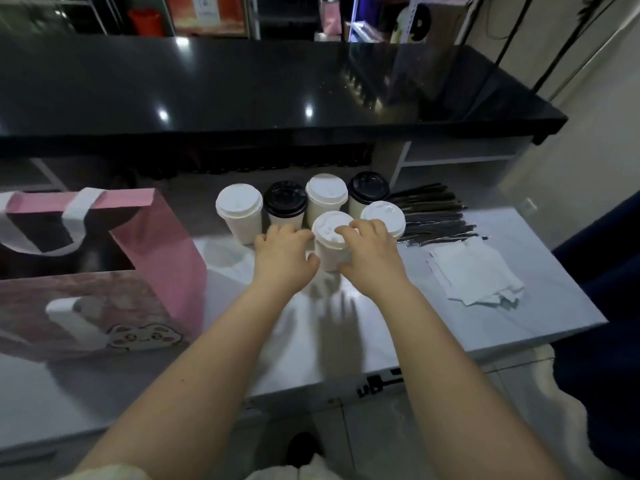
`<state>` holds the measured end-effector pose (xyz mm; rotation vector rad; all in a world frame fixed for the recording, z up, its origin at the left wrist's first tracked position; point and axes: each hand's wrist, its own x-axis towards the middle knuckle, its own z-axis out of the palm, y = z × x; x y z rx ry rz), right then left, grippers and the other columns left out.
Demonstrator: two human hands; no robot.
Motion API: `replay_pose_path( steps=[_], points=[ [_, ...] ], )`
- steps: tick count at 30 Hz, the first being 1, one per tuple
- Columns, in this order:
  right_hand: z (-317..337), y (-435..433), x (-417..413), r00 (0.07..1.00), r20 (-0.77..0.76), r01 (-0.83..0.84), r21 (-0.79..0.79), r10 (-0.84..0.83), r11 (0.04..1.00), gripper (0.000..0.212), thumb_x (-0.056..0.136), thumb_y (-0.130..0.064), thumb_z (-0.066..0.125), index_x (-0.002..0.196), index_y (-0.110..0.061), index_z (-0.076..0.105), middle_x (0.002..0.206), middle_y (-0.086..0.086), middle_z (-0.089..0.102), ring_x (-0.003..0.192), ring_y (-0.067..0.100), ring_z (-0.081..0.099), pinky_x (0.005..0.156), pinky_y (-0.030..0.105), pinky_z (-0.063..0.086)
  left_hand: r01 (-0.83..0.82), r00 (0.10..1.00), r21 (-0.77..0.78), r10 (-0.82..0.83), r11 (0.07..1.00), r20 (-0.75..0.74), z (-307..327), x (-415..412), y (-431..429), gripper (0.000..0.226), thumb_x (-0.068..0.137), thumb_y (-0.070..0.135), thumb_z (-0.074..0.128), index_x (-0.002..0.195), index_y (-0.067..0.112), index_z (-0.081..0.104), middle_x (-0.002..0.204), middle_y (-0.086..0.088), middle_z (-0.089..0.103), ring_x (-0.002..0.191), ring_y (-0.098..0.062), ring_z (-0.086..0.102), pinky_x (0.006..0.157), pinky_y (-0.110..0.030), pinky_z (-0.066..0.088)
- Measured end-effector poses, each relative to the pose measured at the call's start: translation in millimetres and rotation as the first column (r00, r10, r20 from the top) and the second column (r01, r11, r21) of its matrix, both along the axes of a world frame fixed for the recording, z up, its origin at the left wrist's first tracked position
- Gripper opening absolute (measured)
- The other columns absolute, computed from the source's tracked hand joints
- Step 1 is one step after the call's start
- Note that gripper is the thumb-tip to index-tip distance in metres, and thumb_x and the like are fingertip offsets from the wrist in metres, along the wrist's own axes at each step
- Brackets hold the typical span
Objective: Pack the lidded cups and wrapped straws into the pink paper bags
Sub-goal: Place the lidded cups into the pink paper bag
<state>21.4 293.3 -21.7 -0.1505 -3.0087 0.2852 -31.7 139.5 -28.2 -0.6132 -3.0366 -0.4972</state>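
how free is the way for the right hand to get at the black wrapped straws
Probably yes, free: the wrapped straws lie flat just right of the right hand, with only one white-lidded cup near the path. It must first release the front cup.

Bare forearms (194, 358), cream fleecy garment (311, 472)

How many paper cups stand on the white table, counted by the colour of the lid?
White paper cups with white plastic lids: 4
White paper cups with black plastic lids: 2
Total: 6
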Motion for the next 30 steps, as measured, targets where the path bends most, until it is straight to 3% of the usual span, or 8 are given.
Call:
replay_pose_path(
  steps=[6,8,12,17,22,30],
  points=[
    [-9,7,-47,0.994,0.104,-0.033,0.061,0.026,0.998,0.072,0.076,-0.054,0.065,0.137,-0.029,0.036,0.146,0.006,0.031,0.137,0.036,0.014,0.109,0.051,0.014,-0.161,0.987,0.047,0.162,0.986,-0.020,-12,-13,-7,0.041,0.081,0.035,0.059,0.122,0.029,0.063,0.117,0.000,0.058,0.117,-0.025,0.045,0.094,-0.040,0.031],
    [-15,5,-53,0.995,0.087,-0.055,0.065,0.049,0.996,0.070,0.076,-0.057,0.062,0.136,-0.030,0.038,0.140,0.007,0.035,0.131,0.034,0.020,0.106,0.052,0.015,-0.185,0.982,0.034,0.186,0.982,-0.029,-15,-13,-8,0.041,0.081,0.035,0.060,0.121,0.029,0.063,0.116,0.001,0.059,0.116,-0.025,0.046,0.095,-0.041,0.031],
    [-21,2,-54,0.995,-0.006,-0.096,0.034,0.096,0.995,0.066,0.076,-0.052,0.063,0.134,-0.029,0.040,0.129,0.008,0.041,0.121,0.032,0.031,0.101,0.046,0.019,-0.223,0.974,-0.015,0.222,0.975,-0.055,-12,-13,-7,0.041,0.080,0.031,0.061,0.121,0.028,0.064,0.113,-0.001,0.059,0.113,-0.026,0.047,0.094,-0.040,0.032],
    [-5,-3,-51,0.975,-0.106,-0.204,-0.101,0.193,0.974,0.075,0.076,-0.043,0.070,0.142,-0.028,0.037,0.141,0.008,0.034,0.128,0.031,0.026,0.104,0.040,0.013,-0.258,0.956,-0.014,0.254,0.966,-0.145,19,-33,1,0.038,0.081,0.027,0.057,0.119,0.026,0.065,0.114,0.000,0.062,0.114,-0.028,0.048,0.092,-0.043,0.032],
    [20,-14,-50,0.955,-0.176,-0.268,-0.175,0.237,0.947,0.075,0.075,-0.037,0.073,0.141,-0.024,0.040,0.145,0.010,0.031,0.128,0.030,0.028,0.105,0.040,0.027,-0.294,0.933,0.002,0.288,0.956,-0.216,53,-41,-11,0.039,0.079,0.025,0.061,0.118,0.026,0.065,0.118,0.000,0.062,0.116,-0.029,0.048,0.092,-0.043,0.033],
    [78,-52,-61,0.919,-0.283,-0.327,-0.163,0.273,0.931,0.073,0.077,-0.031,0.072,0.142,-0.022,0.042,0.146,0.012,0.032,0.129,0.032,0.029,0.107,0.040,0.027,-0.329,0.894,0.122,0.350,0.936,-0.278,102,-40,-56,0.042,0.077,0.020,0.063,0.118,0.028,0.065,0.114,0.002,0.062,0.115,-0.028,0.047,0.093,-0.043,0.032]
  ],
)
